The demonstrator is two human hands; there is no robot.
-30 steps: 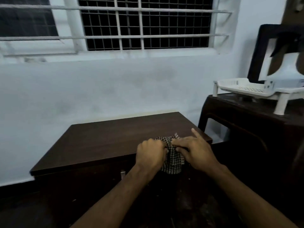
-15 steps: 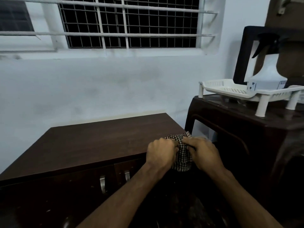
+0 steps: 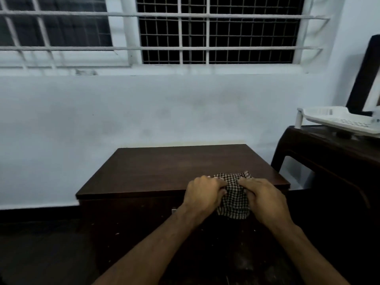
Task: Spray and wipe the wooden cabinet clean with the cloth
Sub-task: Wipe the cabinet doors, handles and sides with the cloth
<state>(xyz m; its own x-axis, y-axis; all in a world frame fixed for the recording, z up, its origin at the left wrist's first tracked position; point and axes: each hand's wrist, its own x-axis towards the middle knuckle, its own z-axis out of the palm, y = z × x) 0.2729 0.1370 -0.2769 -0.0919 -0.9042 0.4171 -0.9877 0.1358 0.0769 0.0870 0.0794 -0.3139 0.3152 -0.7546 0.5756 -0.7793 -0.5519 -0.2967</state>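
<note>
- Under the barred window (image 3: 205,31), against the pale wall (image 3: 144,112): dark wooden cabinet (image 3: 185,167), biggest thing in play. Its worktop looks dry and matt, no wet sheen or spray drops that I can see, so prob. not sprayed yet.
- Right of it, just beside: taller dark side table (image 3: 329,153) w/ a white plastic tray (image 3: 339,120) on legs. Spray bottle not clearly in shot; only a pale blur at the right edge, can't tell what it is.
- Both forearms come up from the bottom, hands close together at the cabinet's front right edge.
- Left hand (image 3: 202,194) curled tight on the left side of the cloth; right hand (image 3: 265,199) clamped on the right side, thumb and fingers pinching fabric.
- Checked cloth (image 3: 233,199), black/white, bunched between the two hands. Top bit sits over the worktop edge, rest hangs down past the front.
- Progress call: early. Cloth is being gathered or folded, wiping not begun. Left to do: fetch the sprayer, spray, then wipe top and front.
</note>
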